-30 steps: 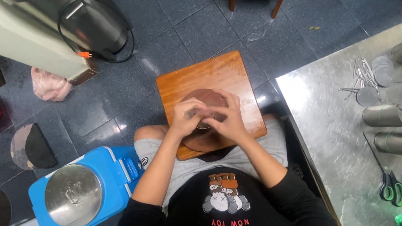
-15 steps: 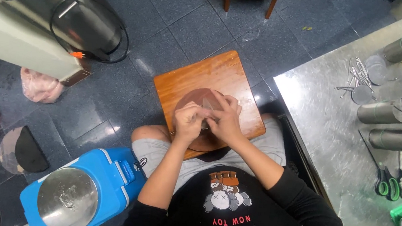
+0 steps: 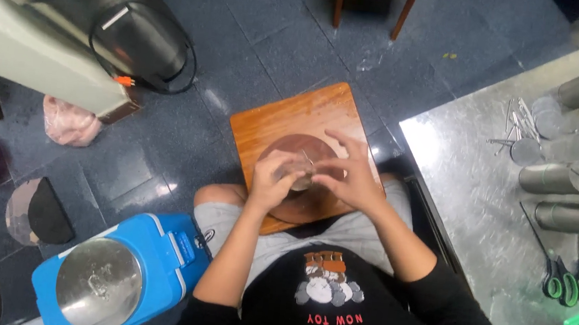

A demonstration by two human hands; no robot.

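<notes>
A square wooden board (image 3: 287, 116) rests on my lap, with a round brown disc (image 3: 287, 148) on it. My left hand (image 3: 275, 180) and my right hand (image 3: 347, 178) meet over the disc's near side. Together they pinch a small pale thing (image 3: 300, 180) between the fingertips; it is blurred and I cannot tell what it is. My right hand's fingers are spread above it.
A blue cooler box with a round steel lid (image 3: 116, 277) stands at my left knee. A steel table (image 3: 505, 221) on the right carries several metal cylinders (image 3: 567, 177) and green-handled scissors (image 3: 558, 277). A large black cylinder (image 3: 114, 19), a pink bag (image 3: 68, 121) and chair legs (image 3: 374, 3) are on the floor.
My hands have drawn back from the disc's middle to its near side and now pinch a small pale thing. The view has shifted slightly.
</notes>
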